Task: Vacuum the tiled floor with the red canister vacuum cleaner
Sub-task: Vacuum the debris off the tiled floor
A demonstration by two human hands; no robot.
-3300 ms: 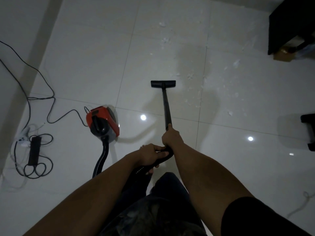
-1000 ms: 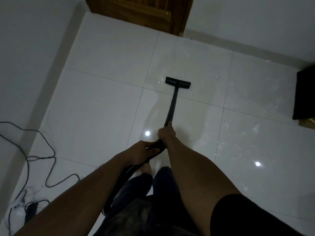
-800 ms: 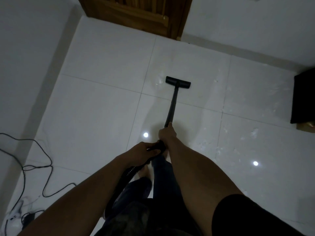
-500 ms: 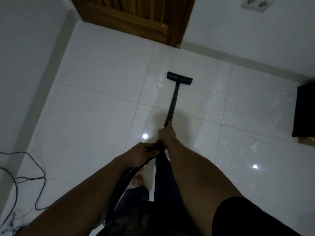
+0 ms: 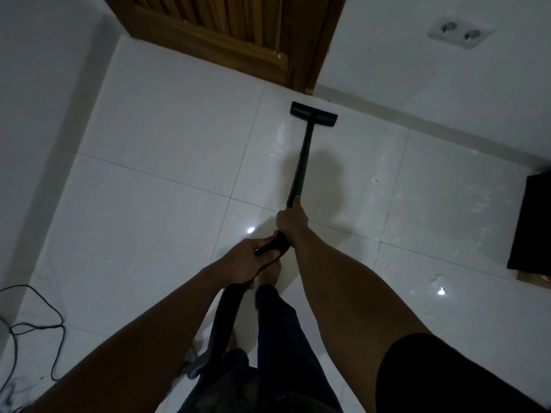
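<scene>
A black vacuum wand runs forward over the glossy white tiled floor. Its flat black floor nozzle rests close to the wall base, just right of the door. My right hand grips the wand at its lower end. My left hand holds the curved handle where the black hose drops down past my legs. The red canister is out of view. Small white specks lie on the tiles to the right.
A wooden door stands at the top. A white wall with a double socket runs along the right. A black cabinet sits at the right edge. A black power cable loops at the lower left beside the left wall.
I have stepped forward and pushed the nozzle ahead, from mid-floor to the wall base by the door. The canister and power strip have dropped out of view behind me.
</scene>
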